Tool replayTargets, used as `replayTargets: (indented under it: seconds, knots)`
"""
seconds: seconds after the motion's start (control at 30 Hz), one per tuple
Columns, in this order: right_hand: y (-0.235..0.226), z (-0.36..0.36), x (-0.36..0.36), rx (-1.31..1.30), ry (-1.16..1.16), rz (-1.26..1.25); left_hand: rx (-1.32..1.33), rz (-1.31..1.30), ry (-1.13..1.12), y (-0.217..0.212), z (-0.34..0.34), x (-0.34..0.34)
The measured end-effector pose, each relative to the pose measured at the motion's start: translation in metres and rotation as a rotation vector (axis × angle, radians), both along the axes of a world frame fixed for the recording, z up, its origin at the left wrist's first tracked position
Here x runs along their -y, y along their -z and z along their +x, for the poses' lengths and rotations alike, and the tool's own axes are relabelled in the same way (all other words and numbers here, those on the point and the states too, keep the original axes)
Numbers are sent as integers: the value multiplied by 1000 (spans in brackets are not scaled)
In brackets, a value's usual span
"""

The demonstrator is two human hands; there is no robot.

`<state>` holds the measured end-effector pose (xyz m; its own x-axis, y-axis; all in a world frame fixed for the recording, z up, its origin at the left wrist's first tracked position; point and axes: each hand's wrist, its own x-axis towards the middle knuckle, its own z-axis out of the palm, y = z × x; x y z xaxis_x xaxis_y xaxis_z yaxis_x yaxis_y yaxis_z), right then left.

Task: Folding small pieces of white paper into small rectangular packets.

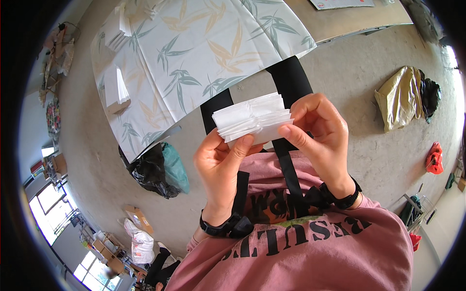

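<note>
Both my hands grip a stack of thin, folded white paper pieces point(252, 116), held above my lap just off the near edge of the table. My left hand point(218, 160) pinches its lower left corner, thumb on the near side. My right hand point(320, 136) holds the right end between thumb and fingers. The layers fan out slightly along the edges and look creased near the middle. Two similar stacks rest at the left side of the table: a fanned white paper stack point(118, 92) and a larger white paper stack point(118, 31) farther back.
A leaf-patterned cloth point(189, 58) covers the table ahead. Beyond it at the right is a bare tan tabletop point(359, 22). On the floor lie a black bag point(153, 169) with a teal bag point(174, 167), a gold sack point(400, 99) and a red bag point(434, 159). Another person's legs point(158, 269) show at lower left.
</note>
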<state>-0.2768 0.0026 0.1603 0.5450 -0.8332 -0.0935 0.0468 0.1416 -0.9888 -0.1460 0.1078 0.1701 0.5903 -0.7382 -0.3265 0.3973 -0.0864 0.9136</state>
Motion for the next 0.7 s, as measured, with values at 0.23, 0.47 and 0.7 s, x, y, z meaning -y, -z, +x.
replayTargets:
  seconds: [0.23,0.47,0.7]
  knots:
    - [-3,-1,2,33,-6,38,-6,-18,6,3,2,-1]
    - [0,-6,4,88,-60,-21,-128,-34,28,1,7,-1]
    - [1,-10,3,157,-132,-99,-400,-116,-35,0,12,2]
